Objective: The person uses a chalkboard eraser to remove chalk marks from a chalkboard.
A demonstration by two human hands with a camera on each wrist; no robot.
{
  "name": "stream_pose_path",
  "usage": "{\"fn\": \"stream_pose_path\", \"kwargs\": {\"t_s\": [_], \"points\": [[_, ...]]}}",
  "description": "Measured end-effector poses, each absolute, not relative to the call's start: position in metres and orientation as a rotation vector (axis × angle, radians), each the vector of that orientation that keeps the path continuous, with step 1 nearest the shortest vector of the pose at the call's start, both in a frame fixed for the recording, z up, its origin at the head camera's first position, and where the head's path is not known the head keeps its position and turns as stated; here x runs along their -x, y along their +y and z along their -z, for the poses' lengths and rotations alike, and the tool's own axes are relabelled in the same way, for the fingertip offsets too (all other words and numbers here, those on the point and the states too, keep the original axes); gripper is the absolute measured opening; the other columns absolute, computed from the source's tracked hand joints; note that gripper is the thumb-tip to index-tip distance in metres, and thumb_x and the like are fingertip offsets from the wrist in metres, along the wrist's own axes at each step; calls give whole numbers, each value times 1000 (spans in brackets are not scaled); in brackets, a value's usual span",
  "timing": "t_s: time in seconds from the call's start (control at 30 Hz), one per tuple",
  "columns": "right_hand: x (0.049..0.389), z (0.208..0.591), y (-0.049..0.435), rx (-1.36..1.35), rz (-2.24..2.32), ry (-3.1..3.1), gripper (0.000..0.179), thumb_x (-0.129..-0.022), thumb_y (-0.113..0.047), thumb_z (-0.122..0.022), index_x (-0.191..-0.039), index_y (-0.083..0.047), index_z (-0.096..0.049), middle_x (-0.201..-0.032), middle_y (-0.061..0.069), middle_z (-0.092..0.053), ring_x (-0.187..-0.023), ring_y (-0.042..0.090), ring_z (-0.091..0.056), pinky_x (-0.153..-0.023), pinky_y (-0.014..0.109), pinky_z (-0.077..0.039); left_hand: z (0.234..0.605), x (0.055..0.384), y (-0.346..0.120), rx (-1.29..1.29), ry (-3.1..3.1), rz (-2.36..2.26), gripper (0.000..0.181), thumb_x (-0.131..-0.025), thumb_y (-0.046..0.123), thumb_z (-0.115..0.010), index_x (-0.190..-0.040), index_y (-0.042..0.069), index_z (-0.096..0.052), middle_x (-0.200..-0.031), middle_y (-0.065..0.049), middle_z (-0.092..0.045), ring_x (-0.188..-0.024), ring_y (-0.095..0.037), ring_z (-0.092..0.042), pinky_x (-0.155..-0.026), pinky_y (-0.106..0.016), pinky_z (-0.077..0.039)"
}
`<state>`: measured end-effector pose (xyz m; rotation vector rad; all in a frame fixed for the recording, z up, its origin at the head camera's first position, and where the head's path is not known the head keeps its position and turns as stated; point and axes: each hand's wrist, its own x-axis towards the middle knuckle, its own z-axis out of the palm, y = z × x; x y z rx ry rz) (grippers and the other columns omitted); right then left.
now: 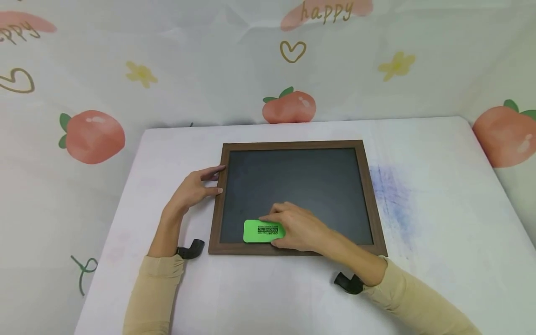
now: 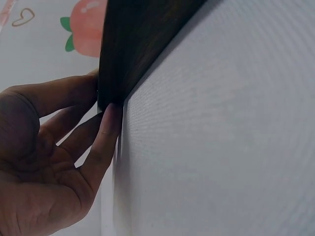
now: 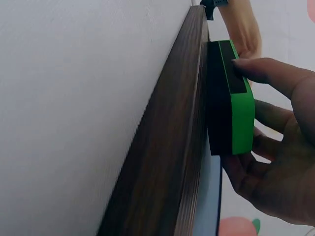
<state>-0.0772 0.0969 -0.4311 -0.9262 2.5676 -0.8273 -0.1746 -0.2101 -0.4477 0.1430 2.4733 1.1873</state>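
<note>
A small blackboard (image 1: 301, 190) with a brown wooden frame lies on the white table. My left hand (image 1: 190, 190) is at its left side, with the fingertips and thumb touching the frame (image 2: 133, 44). Those fingers are fairly straight and spread apart. My right hand (image 1: 299, 225) holds a green magnetic board eraser (image 1: 254, 231) near the lower left of the writing surface. The thumb lies along one long side of the eraser (image 3: 242, 123) and the fingers along the other. In the right wrist view, its dark underside faces the board beside the lower frame.
Dark straps with black mounts (image 1: 191, 250) are on both wrists. A blue smudge (image 1: 391, 195) stains the white table (image 1: 439, 186) right of the board. Behind the table hangs a white cloth (image 1: 201, 60) printed with peaches, hearts and flowers.
</note>
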Motion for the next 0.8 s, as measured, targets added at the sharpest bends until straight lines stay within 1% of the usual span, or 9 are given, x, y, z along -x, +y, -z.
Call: {"fn": "stream_pose_path", "kwargs": {"t_s": [0.23,0.43,0.8], "points": [[77,434,112,896,829,2565,58,-74,-23,-85,-130,-20,-68,-105,-9,-61,-90,8,-50,-66,22,-45,448,176,-208,-133,2478,-1177,65,-88,8,-71,-148,19,-49,-142,-18,-54,-139,-36,-39,-113,-60,-24],[75,438,122,877,877,2579,57,-75,-25,-84,-130,-20,-68,-106,-9,-60,-91,9,-51,-71,25,-44,449,175,-208,-120,2474,-1177,65,-89,8,-70,-148,19,-49,-142,-17,-53,-138,-35,-41,-112,-60,-25],[71,439,134,849,910,2608,57,-75,-23,-84,-129,-20,-68,-104,-8,-60,-90,10,-50,-72,26,-44,450,176,-211,-129,2459,-1191,65,-89,9,-71,-149,21,-48,-142,-16,-53,-137,-34,-41,-113,-60,-23]]}}
